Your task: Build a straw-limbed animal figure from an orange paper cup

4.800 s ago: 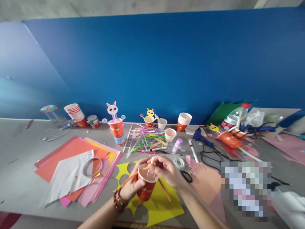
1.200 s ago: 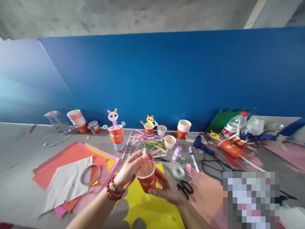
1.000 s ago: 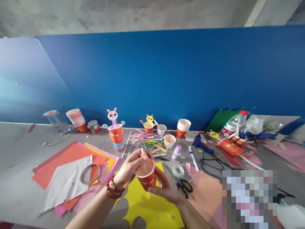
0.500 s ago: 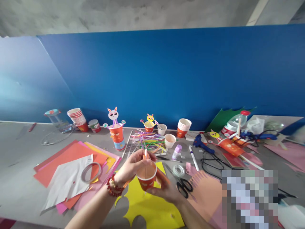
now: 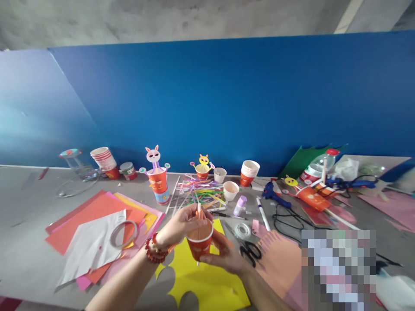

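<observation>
Grey table (image 5: 26, 242); on it yellow sheet (image 5: 210, 287), edge cut away in curves. Right hand (image 5: 228, 257), fingers wrapped round red paper cup (image 5: 199, 249) above sheet; hard squeeze might buckle it. Left hand (image 5: 178, 226), fingers pinching white straw (image 5: 199, 208) above cup's mouth; sideways tug might bend straw or pull it loose.

I see a blue partition (image 5: 207, 108) across the upper half. At left, a small tub (image 5: 129, 172) sits beside stacked cups (image 5: 103, 159); at lower left, a grey ring (image 5: 112, 235) overlaps a white sheet (image 5: 89, 250); at right I have a red-capped bottle (image 5: 319, 167).
</observation>
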The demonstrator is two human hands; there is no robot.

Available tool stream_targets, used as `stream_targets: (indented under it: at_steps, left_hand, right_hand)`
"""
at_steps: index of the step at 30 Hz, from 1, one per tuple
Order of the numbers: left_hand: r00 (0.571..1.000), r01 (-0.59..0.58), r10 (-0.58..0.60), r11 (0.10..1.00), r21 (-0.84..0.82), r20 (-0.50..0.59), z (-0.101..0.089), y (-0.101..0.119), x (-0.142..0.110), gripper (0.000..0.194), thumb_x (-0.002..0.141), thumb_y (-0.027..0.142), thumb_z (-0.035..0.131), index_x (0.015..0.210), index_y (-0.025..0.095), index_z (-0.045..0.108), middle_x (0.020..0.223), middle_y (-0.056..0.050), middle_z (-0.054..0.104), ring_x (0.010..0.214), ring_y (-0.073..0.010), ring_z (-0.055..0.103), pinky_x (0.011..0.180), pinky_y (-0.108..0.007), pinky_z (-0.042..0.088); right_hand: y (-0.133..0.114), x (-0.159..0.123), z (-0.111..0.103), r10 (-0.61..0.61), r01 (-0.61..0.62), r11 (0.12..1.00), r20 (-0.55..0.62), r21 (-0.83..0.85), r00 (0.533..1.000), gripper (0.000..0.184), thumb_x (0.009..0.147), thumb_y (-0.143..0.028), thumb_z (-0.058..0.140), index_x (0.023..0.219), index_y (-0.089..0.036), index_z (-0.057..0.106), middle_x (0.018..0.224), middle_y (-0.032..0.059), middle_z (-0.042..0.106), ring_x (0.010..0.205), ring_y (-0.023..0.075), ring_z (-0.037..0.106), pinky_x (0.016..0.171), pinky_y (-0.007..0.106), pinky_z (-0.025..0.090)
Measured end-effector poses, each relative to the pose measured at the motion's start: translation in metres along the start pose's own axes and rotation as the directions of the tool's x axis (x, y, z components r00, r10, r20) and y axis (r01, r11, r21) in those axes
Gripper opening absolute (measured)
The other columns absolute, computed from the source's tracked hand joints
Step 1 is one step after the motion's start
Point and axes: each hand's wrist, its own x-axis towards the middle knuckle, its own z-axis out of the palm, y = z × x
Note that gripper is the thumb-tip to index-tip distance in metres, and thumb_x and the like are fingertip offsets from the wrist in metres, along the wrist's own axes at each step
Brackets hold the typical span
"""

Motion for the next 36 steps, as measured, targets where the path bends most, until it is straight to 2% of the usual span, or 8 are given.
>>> stream_targets:
  at_steps: [4,8,13,16,20,23,27,36]
  left_hand:
    - [0.998,-0.041,0.046,0.992,-0.117,0.042,-0.002,-0.002,0.001,0.025,0.085,0.036,0.070,0.097,0.014,0.070,0.108,-0.012,0.071,0.096,-0.0248,0.065,0.085,-0.033,0.047]
    - [0.990,-0.061,0.109,0.901,-0.430,0.086,-0.012,-0.018,0.005,0.037,0.093,0.042,0.052,0.110,0.014,0.070,0.120,-0.015,0.069,0.112,-0.0307,0.063,0.099,-0.041,0.044]
    - [0.987,-0.048,0.124,0.832,-0.552,0.101,-0.024,-0.049,0.002,0.047,0.086,0.023,0.052,0.131,0.018,0.061,0.136,-0.012,0.063,0.130,-0.0318,0.054,0.107,-0.043,0.039]
    - [0.969,-0.064,0.175,0.862,-0.502,0.176,-0.027,-0.057,-0.005,0.056,0.085,0.024,0.058,0.140,0.024,0.053,0.144,-0.011,0.056,0.138,-0.0329,0.046,0.112,-0.047,0.036]
    - [0.937,-0.299,0.335,0.914,-0.275,0.097,-0.030,-0.057,-0.011,0.064,0.087,0.019,0.067,0.145,0.033,0.044,0.153,-0.011,0.043,0.140,-0.0316,0.041,0.113,-0.049,0.035]
    - [0.883,-0.468,0.469,0.883,-0.042,0.005,-0.033,-0.055,-0.016,0.044,0.089,0.018,0.066,0.130,0.031,0.055,0.144,-0.012,0.047,0.133,-0.0307,0.047,0.108,-0.047,0.042]
    - [0.833,-0.526,0.552,0.810,0.259,-0.036,-0.038,-0.055,-0.025,0.009,0.091,0.018,0.063,0.099,0.022,0.065,0.117,-0.010,0.059,0.117,-0.0274,0.055,0.101,-0.043,0.045]
    - [0.834,-0.526,0.542,0.837,0.151,-0.102,-0.033,-0.060,-0.030,0.007,0.093,0.025,0.062,0.098,0.021,0.065,0.115,-0.011,0.059,0.115,-0.0286,0.056,0.098,-0.043,0.046]
  right_hand:
    - [-0.008,0.002,0.002,-0.003,0.003,1.000,0.012,0.021,1.000,0.080,0.070,-0.048,0.085,0.141,-0.030,0.054,0.148,0.0095,0.051,0.136,0.0342,0.048,0.110,0.051,0.040]
    - [-0.024,0.004,0.005,-0.087,0.084,0.994,0.033,0.075,0.996,0.077,0.073,-0.044,0.084,0.142,-0.028,0.052,0.146,0.0094,0.054,0.135,0.0323,0.048,0.111,0.047,0.038]
    - [-0.038,0.003,0.004,-0.081,0.078,0.993,0.027,0.094,0.996,0.070,0.076,-0.042,0.082,0.139,-0.030,0.054,0.136,0.0084,0.062,0.128,0.0329,0.054,0.106,0.049,0.043]
    - [-0.040,0.002,0.004,-0.071,0.068,0.992,0.018,0.106,0.997,0.072,0.075,-0.042,0.083,0.140,-0.029,0.054,0.137,0.0093,0.061,0.129,0.0339,0.053,0.105,0.049,0.044]
    - [-0.036,0.003,0.003,-0.067,0.067,0.993,0.004,0.099,0.998,0.070,0.076,-0.045,0.081,0.139,-0.030,0.054,0.141,0.0087,0.059,0.131,0.0328,0.053,0.108,0.051,0.041]
    - [-0.032,0.004,0.001,-0.096,0.096,0.992,0.005,0.083,0.995,0.067,0.078,-0.042,0.080,0.139,-0.033,0.054,0.141,0.0059,0.059,0.130,0.0310,0.054,0.110,0.051,0.040]
    - [-0.028,0.005,0.001,-0.138,0.137,0.990,0.017,0.044,0.990,0.072,0.077,-0.042,0.081,0.141,-0.031,0.051,0.145,0.0069,0.056,0.132,0.0308,0.053,0.110,0.049,0.041]
    - [-0.025,0.004,0.003,-0.114,0.113,0.991,0.015,0.073,0.993,0.072,0.076,-0.038,0.083,0.140,-0.030,0.053,0.147,0.0081,0.054,0.136,0.0320,0.049,0.110,0.047,0.042]
